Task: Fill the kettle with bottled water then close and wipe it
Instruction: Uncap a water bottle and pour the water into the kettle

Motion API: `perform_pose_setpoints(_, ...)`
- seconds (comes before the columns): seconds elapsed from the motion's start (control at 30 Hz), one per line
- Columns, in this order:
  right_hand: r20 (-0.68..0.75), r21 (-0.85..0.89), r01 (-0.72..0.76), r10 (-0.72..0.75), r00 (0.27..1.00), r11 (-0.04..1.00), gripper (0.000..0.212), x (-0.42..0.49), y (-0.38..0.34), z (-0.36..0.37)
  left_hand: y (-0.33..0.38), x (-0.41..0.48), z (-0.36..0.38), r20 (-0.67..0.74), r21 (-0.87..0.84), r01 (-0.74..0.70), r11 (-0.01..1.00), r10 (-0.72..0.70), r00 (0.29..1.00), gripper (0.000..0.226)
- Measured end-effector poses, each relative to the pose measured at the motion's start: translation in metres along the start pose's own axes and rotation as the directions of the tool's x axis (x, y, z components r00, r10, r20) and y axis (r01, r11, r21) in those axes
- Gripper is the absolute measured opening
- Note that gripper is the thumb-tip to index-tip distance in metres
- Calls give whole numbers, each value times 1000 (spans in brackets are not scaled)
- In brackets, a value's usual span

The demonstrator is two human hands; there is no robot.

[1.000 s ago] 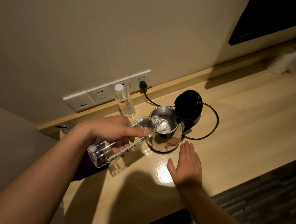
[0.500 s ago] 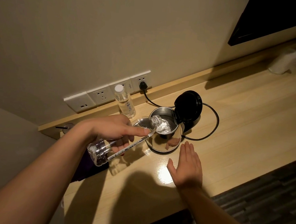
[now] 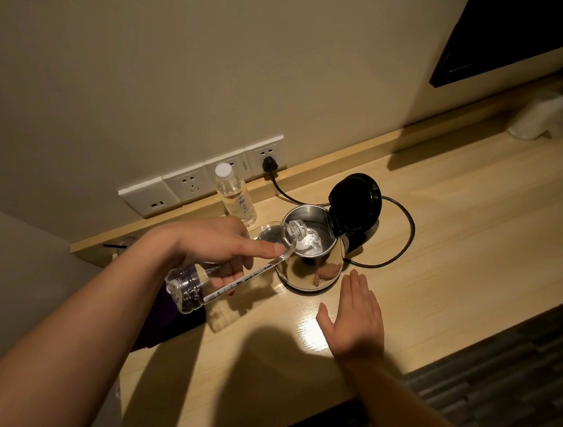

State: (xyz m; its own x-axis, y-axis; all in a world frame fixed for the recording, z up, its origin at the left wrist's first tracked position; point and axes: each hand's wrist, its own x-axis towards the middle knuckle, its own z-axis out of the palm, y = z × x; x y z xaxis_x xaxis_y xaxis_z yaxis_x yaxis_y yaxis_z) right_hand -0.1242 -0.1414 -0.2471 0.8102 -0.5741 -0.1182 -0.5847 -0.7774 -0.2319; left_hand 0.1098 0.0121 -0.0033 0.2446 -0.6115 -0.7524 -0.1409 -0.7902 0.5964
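Left hand (image 3: 222, 245) grips the tilted bottle (image 3: 194, 282), its neck over the open kettle (image 3: 309, 271) at frame centre. Right hand (image 3: 356, 317) lies flat, fingers straight, on the table (image 3: 460, 230) just below the kettle. Nothing has shifted in the last second, so pouring evidently continues; the lid (image 3: 355, 203) stands raised, with closing and wiping outstanding.

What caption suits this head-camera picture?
Left hand tips a water bottle into the open kettle; right hand open beside it.
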Motion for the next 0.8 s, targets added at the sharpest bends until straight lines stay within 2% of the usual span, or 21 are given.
perform_pose_setpoints(0.2, -12, 12, -3, 3, 1000, 1000, 83, -1, 0, 0, 6, 2, -3, -2, 45, 8, 999, -8, 1000, 92)
perform_pose_setpoints(0.37, -10, 21, -7, 7, 1000, 1000, 83, 0, 1, 1, 11, 4, -3, -8, 75, 1, 997, -1, 1000, 66)
perform_pose_setpoints(0.6, -19, 18, -11, 12, 1000, 1000, 82, -1, 0, 2, 16, 4, -5, -17, 127, -3, 992, 6, 1000, 71)
perform_pose_setpoints(0.8, -17, 10, -9, 10, 1000, 1000, 83, 0, 1, 3, 26, 3, -7, -15, 157, 56, 986, -55, 998, 72)
